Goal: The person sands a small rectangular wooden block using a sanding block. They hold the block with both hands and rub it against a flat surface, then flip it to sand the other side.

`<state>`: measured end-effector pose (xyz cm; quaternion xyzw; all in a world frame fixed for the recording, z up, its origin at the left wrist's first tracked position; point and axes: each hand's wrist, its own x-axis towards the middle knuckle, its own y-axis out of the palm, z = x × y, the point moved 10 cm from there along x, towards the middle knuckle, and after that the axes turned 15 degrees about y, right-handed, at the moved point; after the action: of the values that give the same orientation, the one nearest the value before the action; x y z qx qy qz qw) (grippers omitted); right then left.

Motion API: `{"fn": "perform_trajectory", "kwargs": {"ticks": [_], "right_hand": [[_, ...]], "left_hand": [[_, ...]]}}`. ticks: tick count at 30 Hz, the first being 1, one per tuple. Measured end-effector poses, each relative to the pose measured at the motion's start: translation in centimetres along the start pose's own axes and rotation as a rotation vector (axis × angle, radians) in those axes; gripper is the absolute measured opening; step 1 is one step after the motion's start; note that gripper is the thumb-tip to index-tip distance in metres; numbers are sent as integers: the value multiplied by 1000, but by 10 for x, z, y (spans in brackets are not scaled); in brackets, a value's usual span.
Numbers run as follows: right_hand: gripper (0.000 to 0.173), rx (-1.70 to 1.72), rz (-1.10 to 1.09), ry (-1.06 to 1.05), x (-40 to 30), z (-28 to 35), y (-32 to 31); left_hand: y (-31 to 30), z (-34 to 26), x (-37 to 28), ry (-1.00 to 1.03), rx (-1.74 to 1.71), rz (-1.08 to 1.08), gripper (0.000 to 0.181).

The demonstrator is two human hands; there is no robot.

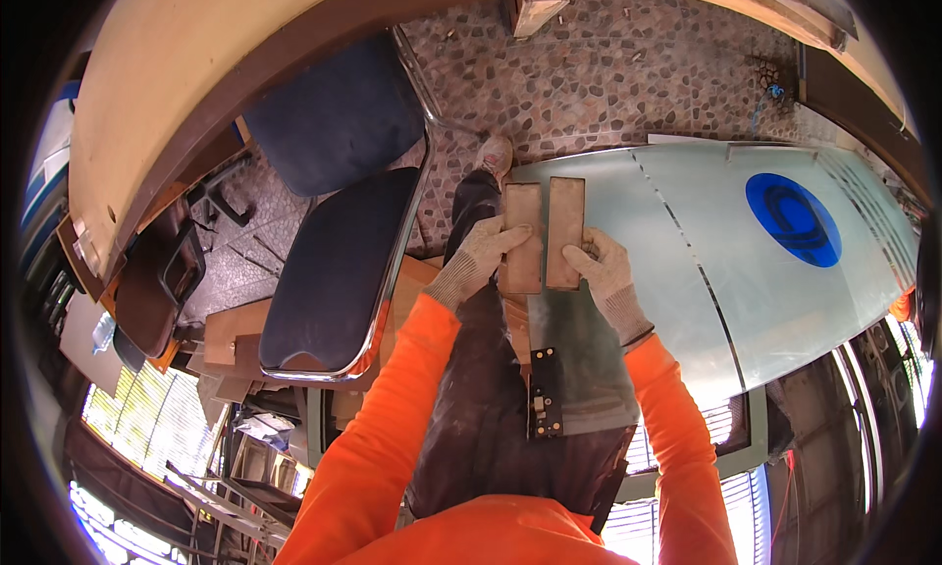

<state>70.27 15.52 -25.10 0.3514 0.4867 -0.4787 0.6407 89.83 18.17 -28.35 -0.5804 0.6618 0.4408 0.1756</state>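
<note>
My left hand (482, 259), in a pale knitted glove, grips a flat rectangular brown block (523, 234), its thumb lying on the face. In my right hand (605, 274), gloved alike, is a second, slightly narrower block (566, 230). The two blocks stand side by side with a small gap between them. Beneath the hands lies a large glass panel (773, 322) with a blue round mark (793, 220) and a dark broken stripe. A black metal fitting (546, 393) with brass-coloured dots sits at the panel's near left corner, over my legs.
A dark padded chair with a metal frame (335, 270) stands at the left. Cardboard (412, 292) lies beside it. A curved wooden edge (191, 42) crosses the top left. A wooden piece (539, 11) stands on the pebbled floor (589, 79). Brown chairs (154, 278) are farther left.
</note>
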Motion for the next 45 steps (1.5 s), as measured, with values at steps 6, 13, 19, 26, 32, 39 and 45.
{"fn": "perform_trajectory", "kwargs": {"ticks": [6, 13, 19, 26, 32, 39, 45], "right_hand": [[33, 11, 106, 33, -6, 3, 9], [22, 19, 132, 79, -10, 9, 10], [20, -9, 176, 139, -9, 10, 13], [24, -43, 219, 194, 1, -8, 12], [29, -13, 285, 206, -4, 1, 12], [33, 48, 307, 257, -2, -8, 16], [41, 224, 124, 272, 21, -12, -7]], "left_hand": [[9, 1, -2, 8, -91, 10, 45], [6, 16, 4, -25, -158, 10, 36], [10, 13, 5, -28, -230, -38, 30], [19, 15, 8, -58, -214, -63, 33], [24, 17, 6, -105, -254, -82, 38], [20, 13, 1, -145, -186, -94, 37], [35, 9, -7, -177, 69, 50, 39]]}}
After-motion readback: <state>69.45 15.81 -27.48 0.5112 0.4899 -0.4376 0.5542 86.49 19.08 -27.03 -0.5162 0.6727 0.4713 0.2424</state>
